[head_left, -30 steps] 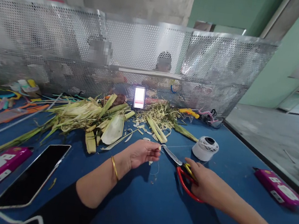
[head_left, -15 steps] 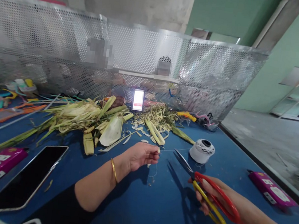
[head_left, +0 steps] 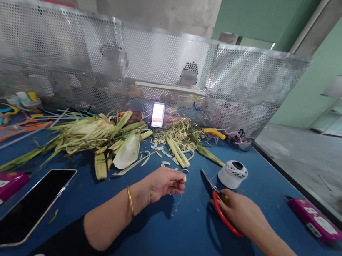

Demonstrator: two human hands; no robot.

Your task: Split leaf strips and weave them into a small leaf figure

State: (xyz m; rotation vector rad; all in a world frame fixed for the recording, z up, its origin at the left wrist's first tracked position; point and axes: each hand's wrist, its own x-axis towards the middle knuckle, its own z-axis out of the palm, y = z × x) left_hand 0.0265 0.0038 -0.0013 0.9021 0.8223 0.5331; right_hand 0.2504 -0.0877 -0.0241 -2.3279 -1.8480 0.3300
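Blue worktop [head_left: 175,242], bearing all below. Dark-screened phone [head_left: 31,206]: between eight and nine o'clock from the left hand [head_left: 165,184]. Yellow-green plant strips [head_left: 84,135], heaped: ten o'clock from that hand. Left hand: pinching a small pale piece [head_left: 184,179]. Scissors [head_left: 210,181]: blades pointing between ten and eleven o'clock, handles gripped in the right hand [head_left: 239,206]. White spool [head_left: 232,179]: between eleven and twelve from the right hand. Magenta power strip [head_left: 314,220]: three o'clock.

No lettering, label, number or sign can be read.
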